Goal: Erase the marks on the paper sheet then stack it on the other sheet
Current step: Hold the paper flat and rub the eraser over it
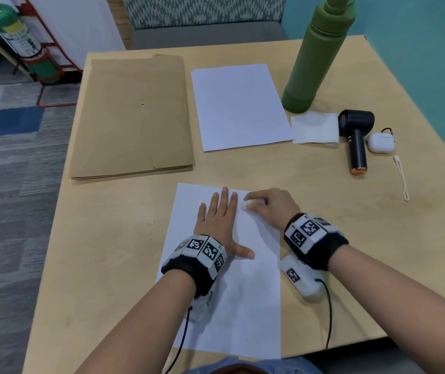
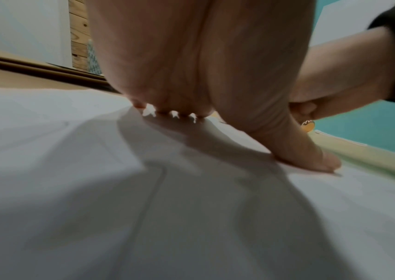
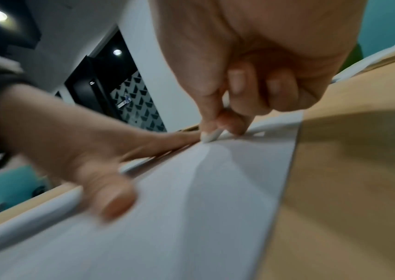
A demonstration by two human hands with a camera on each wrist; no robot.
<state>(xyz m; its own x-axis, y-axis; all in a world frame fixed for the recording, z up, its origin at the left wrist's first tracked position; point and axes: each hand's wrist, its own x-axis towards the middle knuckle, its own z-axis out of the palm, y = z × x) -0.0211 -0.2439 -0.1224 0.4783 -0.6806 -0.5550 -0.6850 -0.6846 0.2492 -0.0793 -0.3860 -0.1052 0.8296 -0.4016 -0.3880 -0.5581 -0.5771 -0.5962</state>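
A white paper sheet (image 1: 245, 292) lies on the table's near edge. My left hand (image 1: 220, 220) lies flat on it with straight fingers and presses it down; the wrist view shows its palm (image 2: 191, 66) over the sheet (image 2: 143, 208). My right hand (image 1: 270, 205) pinches a small white eraser (image 1: 251, 204) against the sheet's far part, just right of the left fingertips. Up close, the eraser (image 3: 212, 135) touches the paper (image 3: 191, 208) between thumb and fingers. No marks show on the sheet. The other sheet (image 1: 239, 106) lies farther back.
A brown envelope (image 1: 135, 117) lies at the back left. At the back right stand a green bottle (image 1: 318, 55), a folded tissue (image 1: 315, 128), a black handheld fan (image 1: 357, 139), a white earbud case (image 1: 380, 143) and a thin white strap (image 1: 402, 176).
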